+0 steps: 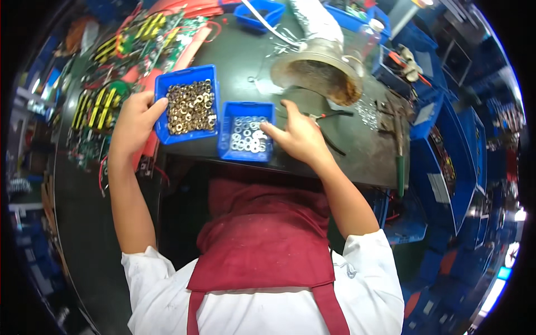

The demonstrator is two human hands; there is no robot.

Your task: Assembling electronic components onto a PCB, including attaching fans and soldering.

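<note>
My left hand [134, 120] holds a blue plastic bin [215, 123] by its left wall, thumb over the rim and fingers outside. Small brass-coloured nuts [190, 106] fill this bin. Close to its right stands a smaller blue bin [226, 146] with silvery flat washers [245, 134] scattered over its bottom. My right hand [298, 137] is at that bin's right wall, its thumb reaching over the rim and its forefinger stretched out apart from the thumb. The other right fingers are hidden. Pliers [334, 114] with dark handles lie beside and partly behind my right hand.
Circuit boards [103, 109] with wires lie at the left. A metal hood [312, 67] on a silvery duct stands at the far side. A green-handled tool [400, 167] rests near the table's right edge, beside blue bins [446, 184]. Another blue bin [258, 15] is at the back.
</note>
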